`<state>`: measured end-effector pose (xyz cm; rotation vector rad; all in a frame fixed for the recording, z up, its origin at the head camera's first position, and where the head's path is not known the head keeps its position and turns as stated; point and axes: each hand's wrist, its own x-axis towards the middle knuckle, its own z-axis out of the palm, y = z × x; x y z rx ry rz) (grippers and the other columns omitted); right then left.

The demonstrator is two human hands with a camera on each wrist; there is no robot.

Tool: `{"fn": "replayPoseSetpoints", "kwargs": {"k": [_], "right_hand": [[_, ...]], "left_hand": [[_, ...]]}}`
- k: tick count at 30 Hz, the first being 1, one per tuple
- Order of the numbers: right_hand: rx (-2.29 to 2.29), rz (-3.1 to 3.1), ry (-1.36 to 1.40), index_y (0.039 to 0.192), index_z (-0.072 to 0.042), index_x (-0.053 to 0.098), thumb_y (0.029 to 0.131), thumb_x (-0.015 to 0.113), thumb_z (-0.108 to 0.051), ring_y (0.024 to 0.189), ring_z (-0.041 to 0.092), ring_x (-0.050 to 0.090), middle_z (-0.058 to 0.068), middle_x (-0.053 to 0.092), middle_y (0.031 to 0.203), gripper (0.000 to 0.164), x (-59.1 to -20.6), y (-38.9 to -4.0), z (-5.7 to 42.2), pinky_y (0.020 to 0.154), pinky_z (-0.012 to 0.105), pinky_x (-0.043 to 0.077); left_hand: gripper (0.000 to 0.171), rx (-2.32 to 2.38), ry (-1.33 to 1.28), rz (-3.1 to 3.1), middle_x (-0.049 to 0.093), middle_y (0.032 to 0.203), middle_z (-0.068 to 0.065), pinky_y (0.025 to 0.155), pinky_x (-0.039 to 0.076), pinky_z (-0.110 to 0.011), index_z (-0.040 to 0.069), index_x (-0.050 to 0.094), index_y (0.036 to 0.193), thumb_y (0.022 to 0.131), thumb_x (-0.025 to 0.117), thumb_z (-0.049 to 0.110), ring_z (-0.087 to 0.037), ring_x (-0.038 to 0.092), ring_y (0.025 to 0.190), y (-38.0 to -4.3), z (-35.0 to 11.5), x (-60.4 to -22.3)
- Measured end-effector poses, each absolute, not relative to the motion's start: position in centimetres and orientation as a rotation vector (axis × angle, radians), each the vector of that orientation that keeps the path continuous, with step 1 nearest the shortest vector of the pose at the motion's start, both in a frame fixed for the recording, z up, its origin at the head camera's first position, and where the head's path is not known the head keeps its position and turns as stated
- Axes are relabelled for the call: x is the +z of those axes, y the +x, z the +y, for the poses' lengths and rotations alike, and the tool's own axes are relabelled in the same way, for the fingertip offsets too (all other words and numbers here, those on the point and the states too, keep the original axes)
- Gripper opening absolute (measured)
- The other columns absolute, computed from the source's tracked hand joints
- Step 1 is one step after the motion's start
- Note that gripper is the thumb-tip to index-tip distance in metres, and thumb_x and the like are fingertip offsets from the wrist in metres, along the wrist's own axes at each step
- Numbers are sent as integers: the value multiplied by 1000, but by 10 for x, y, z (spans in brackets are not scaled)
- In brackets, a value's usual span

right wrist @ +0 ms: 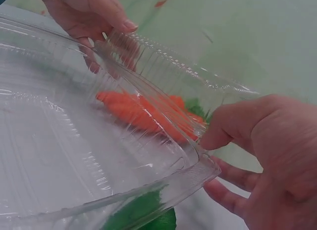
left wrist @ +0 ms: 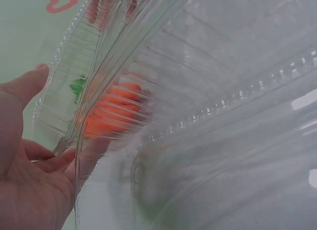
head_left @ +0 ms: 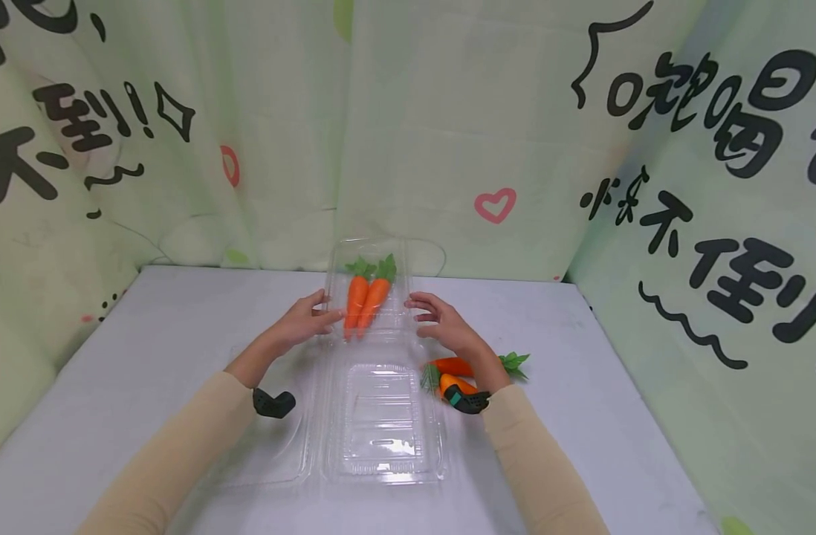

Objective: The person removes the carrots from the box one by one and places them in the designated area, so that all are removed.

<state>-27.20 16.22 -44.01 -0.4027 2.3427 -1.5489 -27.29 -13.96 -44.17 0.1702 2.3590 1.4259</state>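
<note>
A clear plastic clamshell container [head_left: 384, 475] lies unfolded, its near half flat and its far half [head_left: 403, 256] beyond the hinge. Two orange toy carrots [head_left: 366, 303] with green tops appear in that far half, seen through the plastic in both wrist views. My left hand [head_left: 305, 319] holds the far half's left edge, thumb on one side and fingers on the other. At the opposite edge, my right hand [head_left: 448, 321] pinches the plastic; its thumb and fingers straddle a corner [right wrist: 205, 168] in the right wrist view.
More toy carrots [head_left: 453, 366] lie on the table under my right wrist, partly hidden by it. A second clear plastic piece [head_left: 294, 468] lies left of the container, partly below my left forearm. A pale printed curtain [head_left: 408, 148] surrounds the white table [head_left: 568, 446].
</note>
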Motion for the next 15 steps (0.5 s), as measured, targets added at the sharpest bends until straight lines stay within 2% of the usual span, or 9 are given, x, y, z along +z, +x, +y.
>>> {"fn": "replayPoseSetpoints", "kwargs": {"k": [10, 15], "right_hand": [[-1624, 2246, -543, 149, -7, 32, 92, 53, 7, 132, 40, 45, 16, 41, 150, 62, -446, -272, 166, 105, 46, 45], [-1643, 2225, -546, 149, -8, 33, 93, 50, 8, 132, 40, 45, 16, 41, 150, 60, -446, -271, 167, 106, 46, 44]], "left_hand": [[93, 1452, 178, 2348, 22, 161, -12, 112, 36, -52, 6, 3, 156, 93, 58, 48, -33, 57, 124, -271, -142, -441], [93, 1450, 178, 2350, 23, 160, -13, 111, 37, -52, 6, 3, 156, 93, 57, 49, -33, 56, 125, -270, -142, -440]]}}
